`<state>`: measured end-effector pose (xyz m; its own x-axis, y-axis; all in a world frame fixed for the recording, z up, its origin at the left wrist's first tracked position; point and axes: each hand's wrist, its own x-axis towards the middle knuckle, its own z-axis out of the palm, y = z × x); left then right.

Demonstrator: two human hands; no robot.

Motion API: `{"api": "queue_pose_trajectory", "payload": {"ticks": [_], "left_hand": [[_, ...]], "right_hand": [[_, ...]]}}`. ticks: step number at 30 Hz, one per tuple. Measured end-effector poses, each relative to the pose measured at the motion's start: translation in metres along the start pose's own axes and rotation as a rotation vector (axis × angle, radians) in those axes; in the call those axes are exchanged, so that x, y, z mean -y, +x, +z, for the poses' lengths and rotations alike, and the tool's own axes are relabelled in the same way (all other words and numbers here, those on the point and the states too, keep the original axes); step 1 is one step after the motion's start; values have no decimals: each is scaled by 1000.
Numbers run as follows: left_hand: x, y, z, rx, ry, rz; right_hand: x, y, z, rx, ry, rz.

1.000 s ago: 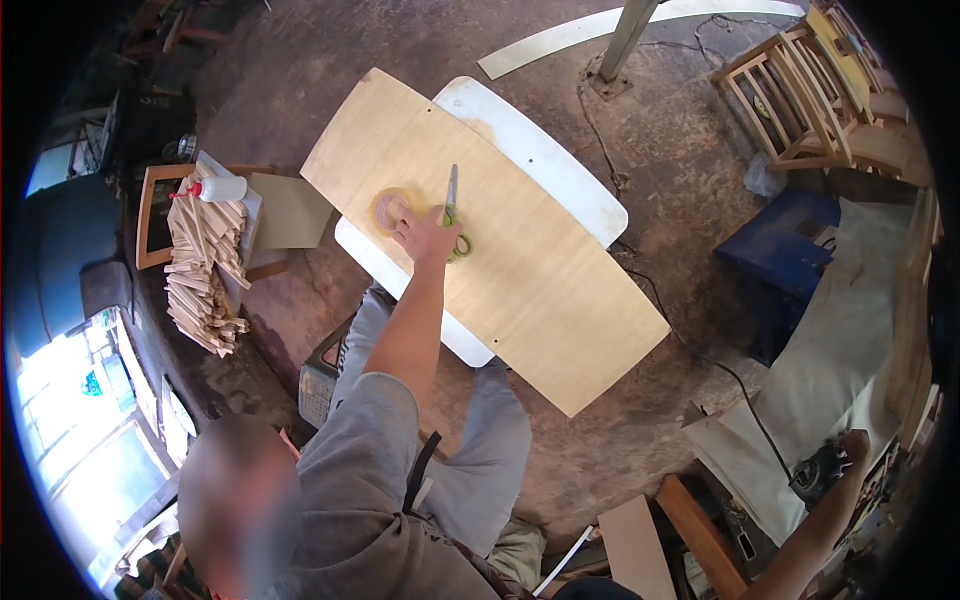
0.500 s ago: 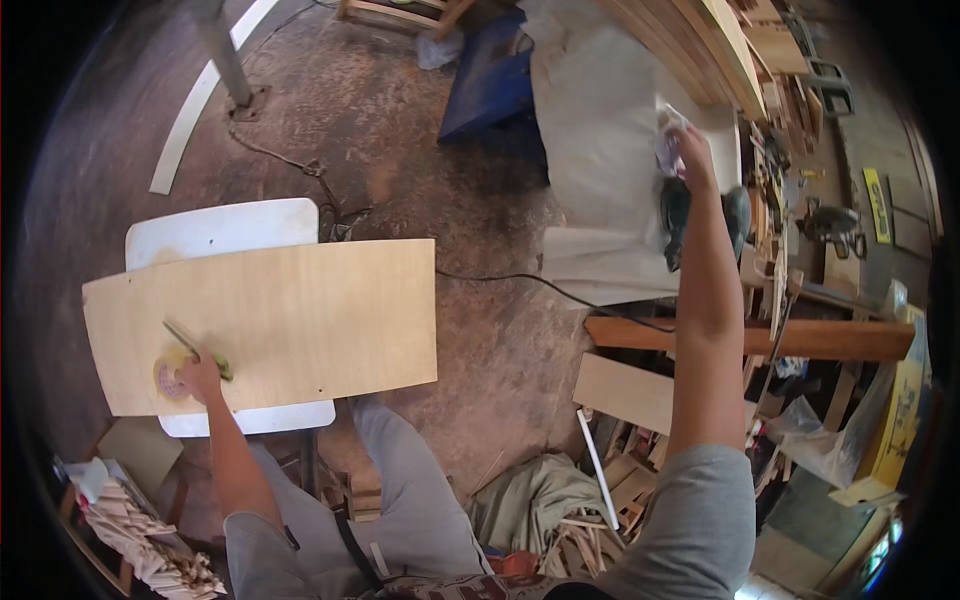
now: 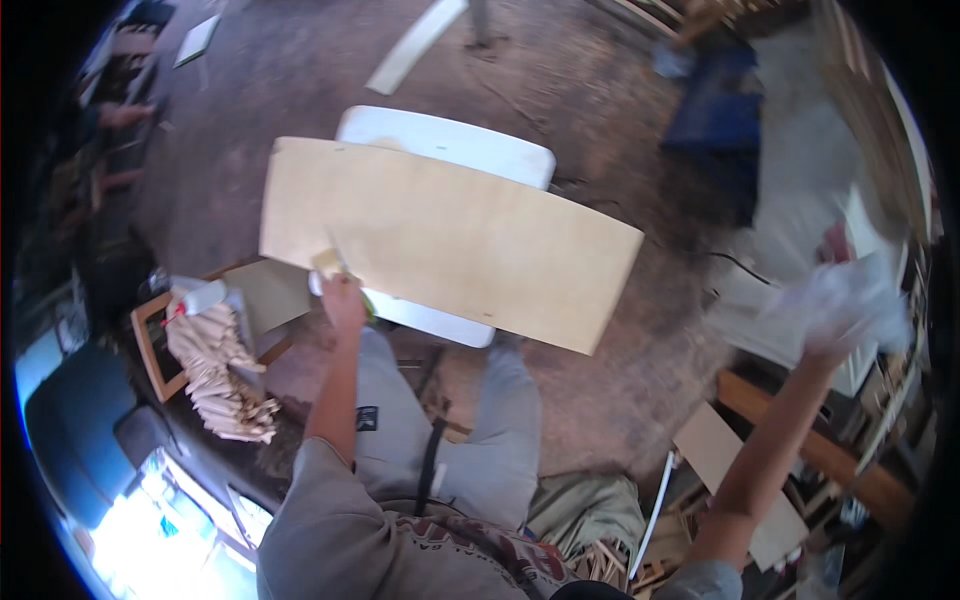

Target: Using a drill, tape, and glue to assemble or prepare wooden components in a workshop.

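Note:
My left hand is closed on a roll of tape and green-handled scissors at the near edge of a curved plywood panel. The panel lies crosswise over a white rounded board in front of my legs. Out to the right, my right hand grips a crumpled whitish bundle, blurred by motion, perhaps plastic or cloth.
Thin wood strips and a white bottle are stacked at left. A blue board, pale sheeting and a power cord line the right. Offcuts and planks crowd the lower right; a post stands behind.
My left hand has drawn the tape and scissors toward the panel's near edge. My right hand has lifted a whitish bundle from the right-hand worktop. The view has swung.

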<state>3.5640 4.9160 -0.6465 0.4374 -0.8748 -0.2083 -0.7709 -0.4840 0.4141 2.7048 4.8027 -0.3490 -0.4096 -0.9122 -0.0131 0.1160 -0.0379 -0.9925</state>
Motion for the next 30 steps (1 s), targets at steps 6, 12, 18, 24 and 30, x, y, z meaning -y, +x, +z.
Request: {"api": "queue_pose_trajectory", "payload": {"ticks": [6,12,18,24,30], "left_hand": [[73,-33,-132,-146,-311,-76],[142,-15,-150,-111,-435,-188],[220,-1,-157,-89,-609,-269],[282,16,-172,-65,-642,-240],[291,30,-185,-110,-747,-312]], "right_hand": [[-272,-207,358,-164,-178,378],[-462,-273,536,-127,-1241,-328],[-486,-264,564,-310,-1450,-250],[-538,-229,827,-187,-1189,-239],[-558,-304,1051,498,-984,-592]]}}
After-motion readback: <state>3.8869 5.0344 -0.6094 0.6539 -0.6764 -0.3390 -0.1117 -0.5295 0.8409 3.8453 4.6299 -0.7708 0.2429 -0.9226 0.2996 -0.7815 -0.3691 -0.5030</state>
